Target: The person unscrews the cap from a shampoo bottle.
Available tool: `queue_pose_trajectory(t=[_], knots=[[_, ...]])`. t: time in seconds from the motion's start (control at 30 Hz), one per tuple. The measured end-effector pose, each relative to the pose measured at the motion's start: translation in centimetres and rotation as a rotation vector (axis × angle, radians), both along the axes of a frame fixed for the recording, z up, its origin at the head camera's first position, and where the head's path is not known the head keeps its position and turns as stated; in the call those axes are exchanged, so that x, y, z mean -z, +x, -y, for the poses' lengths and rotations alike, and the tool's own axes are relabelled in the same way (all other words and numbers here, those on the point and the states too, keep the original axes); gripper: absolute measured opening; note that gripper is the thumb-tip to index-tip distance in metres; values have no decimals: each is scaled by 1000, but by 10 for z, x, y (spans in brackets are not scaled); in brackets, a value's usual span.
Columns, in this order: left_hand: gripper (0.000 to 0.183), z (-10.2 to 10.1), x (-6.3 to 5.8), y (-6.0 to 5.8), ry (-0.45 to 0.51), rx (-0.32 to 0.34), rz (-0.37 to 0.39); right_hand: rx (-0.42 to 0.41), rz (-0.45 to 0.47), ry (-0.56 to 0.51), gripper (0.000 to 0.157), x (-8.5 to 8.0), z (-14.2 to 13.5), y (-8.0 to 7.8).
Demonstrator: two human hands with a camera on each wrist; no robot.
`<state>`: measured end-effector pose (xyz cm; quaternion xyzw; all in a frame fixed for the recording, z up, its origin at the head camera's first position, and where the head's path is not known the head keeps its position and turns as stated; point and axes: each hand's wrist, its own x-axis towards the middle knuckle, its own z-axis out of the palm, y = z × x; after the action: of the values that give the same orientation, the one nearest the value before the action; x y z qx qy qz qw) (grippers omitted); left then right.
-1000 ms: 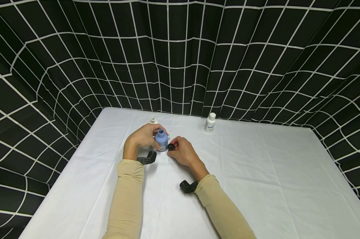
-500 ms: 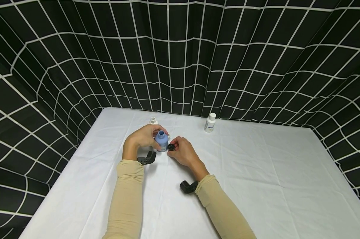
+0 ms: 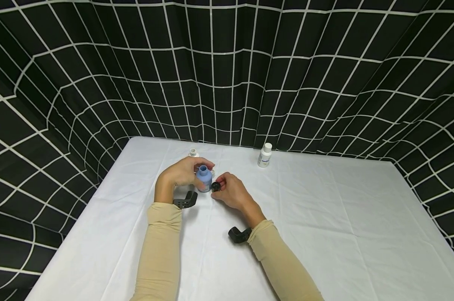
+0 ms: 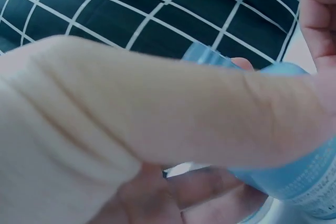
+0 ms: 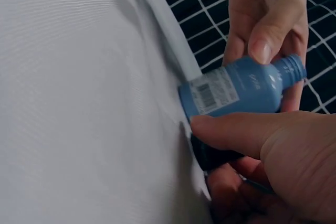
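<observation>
Behind white tablecloth (image 3: 325, 217), gridded curtain (image 3: 227, 71)

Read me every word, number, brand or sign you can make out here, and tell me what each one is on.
No text can be read.
Blue bottle: its label carries a barcode, with more print alongside, all too blurred to read.
Capped white bottle: marked with print, too small to read.
</observation>
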<state>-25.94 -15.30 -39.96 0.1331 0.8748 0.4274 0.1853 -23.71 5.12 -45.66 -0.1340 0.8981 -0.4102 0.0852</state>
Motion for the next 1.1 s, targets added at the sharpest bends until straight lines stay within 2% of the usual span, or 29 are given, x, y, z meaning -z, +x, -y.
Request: queue_pose_trajectory(t=[0.2,0.43,0.57,0.73,0.9,1.1], knots=[[73,1,-9,4,60,-12,-35,-10,113,-79,46,-6,-12,-3],[67,1,-13,5,161,-65,-137,-13,143,-97,50,-23,-39,-9],[66,-2,-18,6,206,-121,-215,6,131,-137,51,-37,-56,-11],[66,-12,-25,7,272,-172,-320,85,90,-183,53,-53,-75,-13],[65,-28,-32,8,341,-176,-418,186,45,-183,53,-67,-88,-11],[67,-53,-38,13,456,-177,-483,244,7,-193,52,-78,-91,-14]])
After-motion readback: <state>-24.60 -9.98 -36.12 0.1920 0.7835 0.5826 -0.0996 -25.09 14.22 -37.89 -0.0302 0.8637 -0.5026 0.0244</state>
